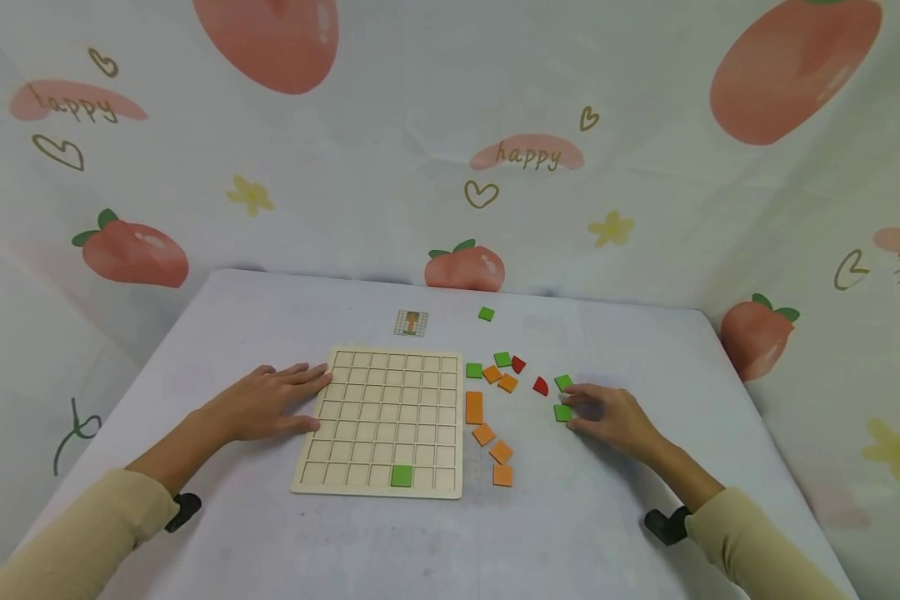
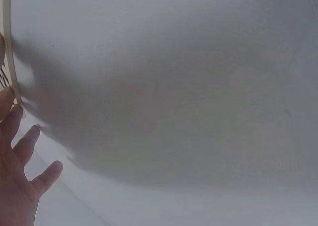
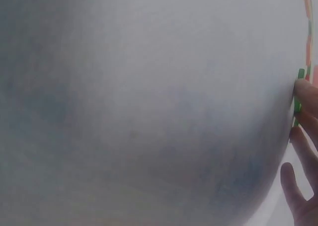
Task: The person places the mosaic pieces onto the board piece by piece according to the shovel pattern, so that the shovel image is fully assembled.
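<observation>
A pale wooden grid board (image 1: 375, 410) lies on the table, with one green square tile (image 1: 401, 476) in its bottom row. My left hand (image 1: 273, 404) rests at the board's left edge, fingers spread and fingertips at the rim. In the left wrist view, the left hand (image 2: 20, 171) shows spread fingers beside that edge. To the right of the board, my right hand (image 1: 607, 417) has its thumb at a lower green tile (image 1: 562, 413) and its fingertips by an upper green tile (image 1: 564, 382). In the right wrist view, a green tile (image 3: 298, 104) shows beside the right hand's fingers (image 3: 304, 151).
Several orange tiles (image 1: 501, 452) and an orange rectangle (image 1: 474, 408) lie along the board's right side. Two red quarter-round pieces (image 1: 541, 386) and more green tiles (image 1: 502, 359) sit farther back. Behind the board is a small picture card (image 1: 411, 323). A patterned cloth (image 1: 375, 167) hangs behind the table.
</observation>
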Tool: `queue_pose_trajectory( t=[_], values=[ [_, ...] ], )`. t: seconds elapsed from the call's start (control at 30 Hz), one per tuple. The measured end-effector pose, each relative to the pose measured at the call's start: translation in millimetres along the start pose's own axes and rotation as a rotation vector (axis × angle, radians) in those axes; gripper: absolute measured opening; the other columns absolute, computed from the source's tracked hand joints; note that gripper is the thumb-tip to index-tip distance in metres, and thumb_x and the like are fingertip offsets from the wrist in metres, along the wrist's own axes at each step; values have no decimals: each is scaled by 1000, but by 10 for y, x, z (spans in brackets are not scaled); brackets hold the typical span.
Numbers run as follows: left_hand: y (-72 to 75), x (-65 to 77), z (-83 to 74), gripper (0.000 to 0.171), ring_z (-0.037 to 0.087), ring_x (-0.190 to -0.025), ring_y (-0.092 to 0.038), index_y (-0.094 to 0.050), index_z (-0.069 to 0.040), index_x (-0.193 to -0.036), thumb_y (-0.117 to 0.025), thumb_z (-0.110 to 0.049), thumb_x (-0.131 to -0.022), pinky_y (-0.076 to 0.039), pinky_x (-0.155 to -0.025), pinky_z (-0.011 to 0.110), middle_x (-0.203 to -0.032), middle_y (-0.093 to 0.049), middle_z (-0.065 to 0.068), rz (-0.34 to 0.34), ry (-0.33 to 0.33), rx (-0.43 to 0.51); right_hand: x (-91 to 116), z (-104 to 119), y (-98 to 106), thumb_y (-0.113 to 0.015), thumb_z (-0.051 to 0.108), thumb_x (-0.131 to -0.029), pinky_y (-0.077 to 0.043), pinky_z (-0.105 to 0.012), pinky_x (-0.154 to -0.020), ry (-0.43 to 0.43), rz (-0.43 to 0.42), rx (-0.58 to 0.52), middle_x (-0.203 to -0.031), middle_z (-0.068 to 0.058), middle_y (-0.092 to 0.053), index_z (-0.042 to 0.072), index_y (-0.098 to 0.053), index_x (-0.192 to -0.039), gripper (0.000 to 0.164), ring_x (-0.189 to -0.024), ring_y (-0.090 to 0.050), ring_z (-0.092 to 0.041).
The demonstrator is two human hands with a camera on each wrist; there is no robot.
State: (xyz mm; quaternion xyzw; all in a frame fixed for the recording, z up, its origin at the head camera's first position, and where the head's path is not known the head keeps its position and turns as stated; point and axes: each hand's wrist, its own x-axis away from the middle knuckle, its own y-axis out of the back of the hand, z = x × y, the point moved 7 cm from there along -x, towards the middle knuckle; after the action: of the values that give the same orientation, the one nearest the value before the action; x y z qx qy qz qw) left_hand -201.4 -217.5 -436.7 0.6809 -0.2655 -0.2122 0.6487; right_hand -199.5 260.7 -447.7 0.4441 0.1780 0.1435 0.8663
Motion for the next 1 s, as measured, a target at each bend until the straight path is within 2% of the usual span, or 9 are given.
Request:
queue_pose_trajectory(
  t=[0.3, 0.47, 0.7, 1.0],
  values=[
    [4, 3, -2, 77, 36, -133, -49, -48, -9, -148, -56, -62, -93, -44, -94, 57, -151, -48, 10, 6, 5, 6, 12, -26, -32, -85, 7, -77, -51, -51, -94, -63, -2, -26, -104, -3, -76, 1, -70, -119, 45, -111, -66, -30],
    [8, 5, 1, 77, 36, -133, -49, -49, -9, -148, -57, -62, -92, -44, -95, 59, -150, -48, 10, -9, -2, 3, -27, 20, -13, -85, 5, -77, -52, -49, -92, -53, -11, -33, -102, -3, -76, 1, -70, -117, 44, -106, -69, -27],
    [13, -7, -1, 77, 36, -134, -48, -48, -10, -148, -56, -62, -92, -42, -96, 62, -151, -48, 9, 4, 4, 2, -135, 215, -73, -85, 9, -79, -53, -48, -91, 19, 21, -63, -101, 0, -76, 1, -70, -118, 42, -101, -70, -21],
    [16, -8, -2, 78, 36, -135, -48, -48, -10, -149, -56, -63, -92, -41, -96, 62, -151, -47, 9, 14, 13, 3, -313, 663, -268, -83, 8, -80, -54, -47, -89, 191, 45, -112, -99, 0, -76, 0, -69, -117, 41, -94, -71, -18]
  ],
)
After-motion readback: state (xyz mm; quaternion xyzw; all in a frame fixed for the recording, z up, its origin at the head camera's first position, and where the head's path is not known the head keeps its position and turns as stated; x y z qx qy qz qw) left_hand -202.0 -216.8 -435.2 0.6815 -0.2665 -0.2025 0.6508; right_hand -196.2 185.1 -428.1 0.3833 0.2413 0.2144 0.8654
